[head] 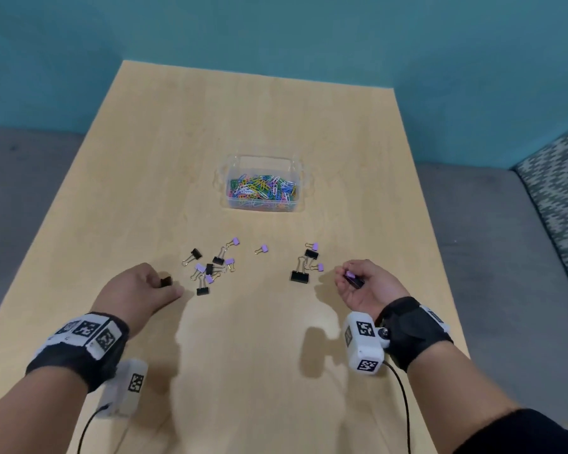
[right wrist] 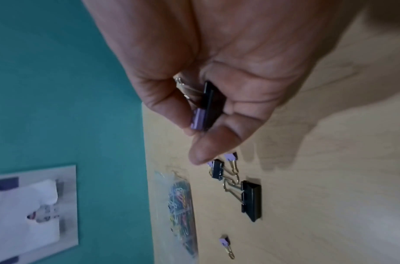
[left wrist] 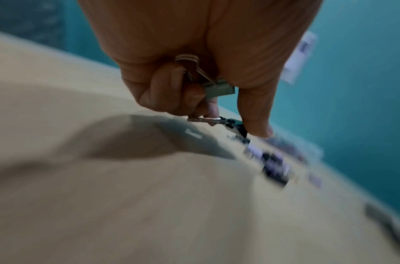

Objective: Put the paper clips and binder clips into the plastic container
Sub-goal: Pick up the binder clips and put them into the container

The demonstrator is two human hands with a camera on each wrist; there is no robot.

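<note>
Nearest us, toward the worktop's [head: 276, 371] near edge: our left hand [head: 141, 290], knuckles up, fingers curled round a black binder clip [head: 165, 282]; the left wrist view shows a second clip tucked in the palm and the fingertips down at another on the wood. Our right hand [head: 366, 283], palm up, fingers curled round a black clip and a small purple clip [head: 350, 275].

Next out, mid-worktop: we count a loose cluster of binder clips [head: 210, 268] just beyond the left hand, a smaller group [head: 307, 265] beside the right hand including one large black clip [head: 299, 276], and one purple clip [head: 262, 249] lying alone between them. Folded sheet-metal bodies, black or lilac, with looped wire handles.

Farthest, toward the worktop's middle: the plastic container [head: 263, 162], clear, thin-walled, rectangular with rounded corners, holding a tangle of coloured paper clips [head: 261, 190].

Progress, as we judge it: paper clips appear done, none seen loose. Binder clips remain, more than a dozen on the pale wood-grain top, plus those in hand; none visible in the container.
</note>
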